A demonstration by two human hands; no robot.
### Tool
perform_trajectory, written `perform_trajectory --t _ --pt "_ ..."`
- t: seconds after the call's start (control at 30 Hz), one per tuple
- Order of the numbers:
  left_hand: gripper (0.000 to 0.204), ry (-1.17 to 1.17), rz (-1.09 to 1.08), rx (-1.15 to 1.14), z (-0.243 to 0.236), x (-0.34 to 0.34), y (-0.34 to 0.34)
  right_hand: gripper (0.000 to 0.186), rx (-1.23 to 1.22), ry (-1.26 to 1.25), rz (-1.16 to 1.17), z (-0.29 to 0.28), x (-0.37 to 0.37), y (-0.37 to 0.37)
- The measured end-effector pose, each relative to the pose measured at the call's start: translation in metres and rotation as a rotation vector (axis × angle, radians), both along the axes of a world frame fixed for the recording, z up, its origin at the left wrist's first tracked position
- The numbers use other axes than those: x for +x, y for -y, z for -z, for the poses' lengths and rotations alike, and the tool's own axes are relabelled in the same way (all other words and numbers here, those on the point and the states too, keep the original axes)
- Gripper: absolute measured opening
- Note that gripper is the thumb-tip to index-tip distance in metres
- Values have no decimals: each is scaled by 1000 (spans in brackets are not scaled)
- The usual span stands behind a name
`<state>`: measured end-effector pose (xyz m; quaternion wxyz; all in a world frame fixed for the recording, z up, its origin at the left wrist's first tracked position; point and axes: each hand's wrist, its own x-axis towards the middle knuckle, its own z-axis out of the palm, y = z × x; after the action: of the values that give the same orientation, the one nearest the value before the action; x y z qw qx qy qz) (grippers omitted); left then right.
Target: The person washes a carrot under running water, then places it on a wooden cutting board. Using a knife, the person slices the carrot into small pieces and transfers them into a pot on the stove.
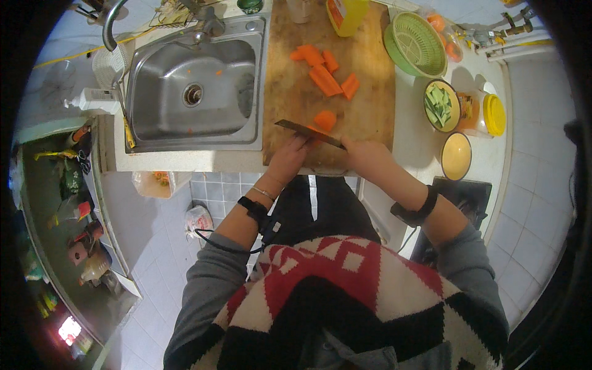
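Note:
My right hand (369, 159) grips a knife (308, 132) near the front edge of the wooden cutting board (376, 105). The blade points left across the board, its handle hidden in my fist. On the near side of the blade, my left hand (288, 159) has its fingers bent against a carrot, of which only a bit of orange shows. Just beyond the blade lies a short carrot piece (325, 119). Farther up the board several cut carrot chunks (324, 81) lie in a loose group.
Left of the board is a steel sink (192, 94) with a faucet. To the right stand a green strainer basket (415, 44), a bowl of cut green vegetable (438, 105), a yellow-lined bowl (456, 156) and a yellow-lidded jar (493, 115). A yellow bottle (347, 15) stands at the back.

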<state>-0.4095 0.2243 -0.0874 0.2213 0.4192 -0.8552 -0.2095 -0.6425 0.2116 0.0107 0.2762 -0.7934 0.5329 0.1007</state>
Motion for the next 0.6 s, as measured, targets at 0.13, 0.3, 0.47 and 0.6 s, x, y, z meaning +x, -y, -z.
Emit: perform_trajectory --t 0.13,0.3,0.47,0.6 --pt "44 27 -1 -2 1 1 -1 30 52 -45 -51 -5 0 4" --pt "47 8 -25 28 -3 -1 -2 33 74 -20 -69 0 4 15" --pt "47 -44 -22 15 -9 -2 0 36 111 8 -12 19 24 22" --pt "36 -26 -38 38 -12 -1 -1 37 71 82 41 31 30 29"
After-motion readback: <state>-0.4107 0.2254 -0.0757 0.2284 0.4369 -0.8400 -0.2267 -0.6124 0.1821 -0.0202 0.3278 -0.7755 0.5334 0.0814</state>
